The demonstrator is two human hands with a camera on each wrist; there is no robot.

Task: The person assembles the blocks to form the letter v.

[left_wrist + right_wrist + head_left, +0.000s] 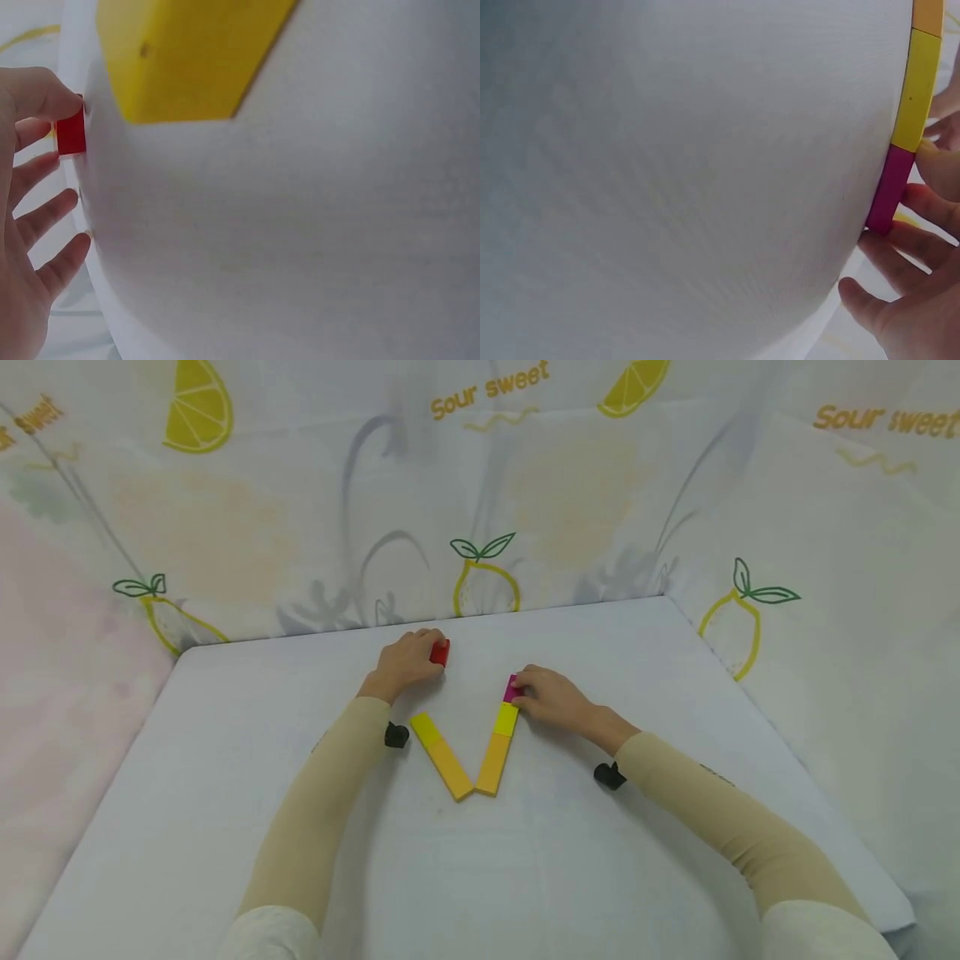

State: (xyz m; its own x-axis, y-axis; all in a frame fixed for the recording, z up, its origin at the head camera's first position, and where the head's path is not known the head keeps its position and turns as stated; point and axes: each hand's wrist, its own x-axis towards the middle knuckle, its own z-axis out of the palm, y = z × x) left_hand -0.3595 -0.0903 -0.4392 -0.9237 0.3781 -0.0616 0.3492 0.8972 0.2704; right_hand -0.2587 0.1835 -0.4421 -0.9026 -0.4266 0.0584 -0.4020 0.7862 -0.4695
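Toward the back of the table my left hand point(408, 662) pinches a small red block point(441, 653) between thumb and fingers. The left wrist view shows this red block point(71, 135) at the thumb tip, the other fingers spread. My right hand point(555, 697) holds a magenta block point(512, 688) by thumb and fingers at the top of the right-hand row. Below it, end to end, lie a yellow block point(506, 720) and a longer orange block point(492, 764). The left-hand row has a yellow block point(425, 728) and an orange block point(452, 772). Both rows form a V.
A white cloth covers the table point(525, 877). Behind it hangs a curtain point(300, 527) printed with lemons and lettering. Black wrist-camera pieces, one below the left wrist point(397, 735) and one below the right point(610, 775), sit close over the table.
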